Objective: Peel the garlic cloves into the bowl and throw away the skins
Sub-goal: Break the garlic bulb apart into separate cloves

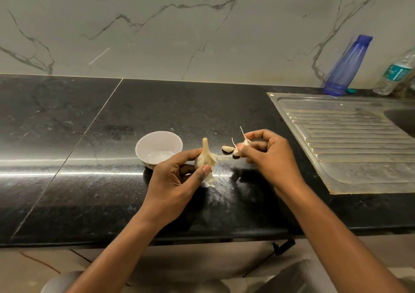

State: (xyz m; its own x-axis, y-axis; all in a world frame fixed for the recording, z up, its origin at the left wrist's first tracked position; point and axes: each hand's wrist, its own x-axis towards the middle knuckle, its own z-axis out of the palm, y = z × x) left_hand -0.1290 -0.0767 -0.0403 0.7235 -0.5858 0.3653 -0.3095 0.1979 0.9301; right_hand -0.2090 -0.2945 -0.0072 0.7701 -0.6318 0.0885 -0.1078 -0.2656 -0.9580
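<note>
Dim warm light, streaky glare on the black countertop (67,169), wide-angle edge distortion.

The countertop (89,124) is glossy, speckled black stone. At 12 o'clock the wall (202,23) is smooth veined marble. At 3 o'clock the drainboard (350,140) is dull ribbed metal, and the blue bottle (348,66) is translucent plastic. The bowl (143,142) is glossy white. The garlic bulb (205,158) and clove (246,142) wear papery skin.

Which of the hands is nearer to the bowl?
Left. The left hand, gripping the garlic bulb, sits just beside the bowl; the right hand, pinching a clove, is farther right.
</note>
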